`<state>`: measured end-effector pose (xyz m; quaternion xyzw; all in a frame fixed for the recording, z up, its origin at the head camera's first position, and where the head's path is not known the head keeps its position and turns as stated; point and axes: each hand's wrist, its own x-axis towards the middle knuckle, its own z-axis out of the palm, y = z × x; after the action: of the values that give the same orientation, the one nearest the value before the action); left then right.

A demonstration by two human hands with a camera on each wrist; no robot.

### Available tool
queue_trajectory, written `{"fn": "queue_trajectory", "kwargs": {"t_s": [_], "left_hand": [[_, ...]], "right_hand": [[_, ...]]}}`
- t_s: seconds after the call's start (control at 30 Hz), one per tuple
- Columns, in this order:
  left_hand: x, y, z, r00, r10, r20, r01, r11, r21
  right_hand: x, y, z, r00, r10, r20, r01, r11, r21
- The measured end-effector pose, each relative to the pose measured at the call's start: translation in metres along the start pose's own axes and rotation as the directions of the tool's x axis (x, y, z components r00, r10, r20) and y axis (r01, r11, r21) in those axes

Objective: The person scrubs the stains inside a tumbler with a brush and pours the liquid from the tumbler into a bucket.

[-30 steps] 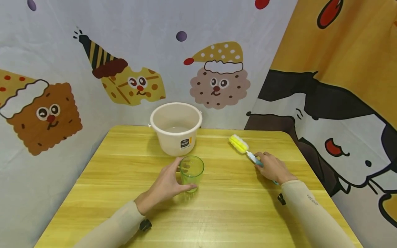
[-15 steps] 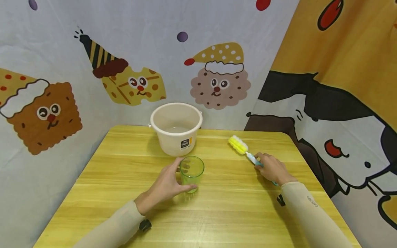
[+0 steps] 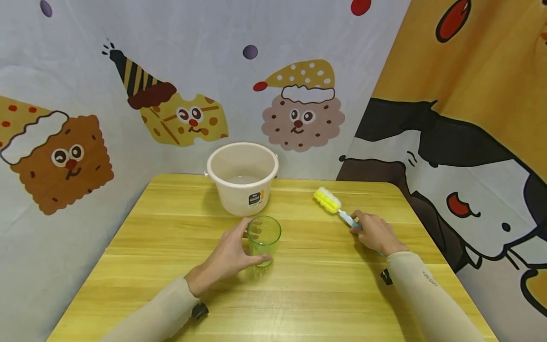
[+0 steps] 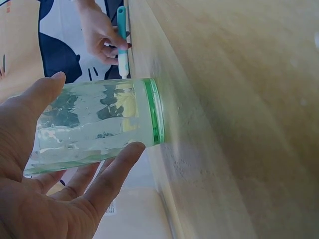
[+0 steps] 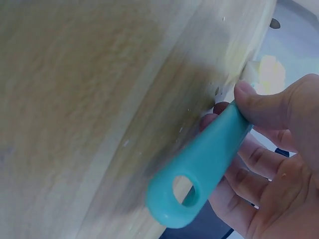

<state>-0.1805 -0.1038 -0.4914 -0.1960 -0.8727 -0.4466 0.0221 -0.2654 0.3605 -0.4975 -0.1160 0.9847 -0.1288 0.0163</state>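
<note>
A see-through green cup [image 3: 265,242] stands upright on the table, just in front of the bucket. My left hand [image 3: 226,251] holds it from the left, thumb at the near side and fingers round the far side; the left wrist view shows water drops on the cup [image 4: 94,124]. On the right lies a sponge bottle brush [image 3: 328,200] with a yellow and white head. My right hand [image 3: 376,232] pinches its handle between thumb and fingers. The teal handle end [image 5: 204,164], which has a hanging hole, shows fully in the right wrist view.
A white bucket [image 3: 241,197] with a label stands at the back of the wooden table [image 3: 299,294], with what looks like a little water inside. Behind the table hangs a cartoon-printed cloth [image 3: 239,109]. Small wet drops dot the tabletop in the wrist views.
Hardly anything differs. The brush head has shifted very slightly to the left; the cup and the left hand stay where they were.
</note>
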Motion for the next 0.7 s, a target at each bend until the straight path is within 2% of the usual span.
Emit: {"fn": "queue_trajectory", "kwargs": {"t_s": [0.37,0.7], "left_hand": [[-0.0004,-0.0006,0.0004,1.0,0.011,-0.007,-0.011,1.0,0.009],[-0.0001,-0.0004,-0.0003,1.0,0.025,0.006,-0.025,1.0,0.017]], "right_hand": [[-0.0024,0.0009,0.0,0.999,0.016,-0.038,-0.017,1.0,-0.021],[-0.0031,0.0022,-0.0046,0.998,-0.004,-0.06,0.003,1.0,-0.021]]}}
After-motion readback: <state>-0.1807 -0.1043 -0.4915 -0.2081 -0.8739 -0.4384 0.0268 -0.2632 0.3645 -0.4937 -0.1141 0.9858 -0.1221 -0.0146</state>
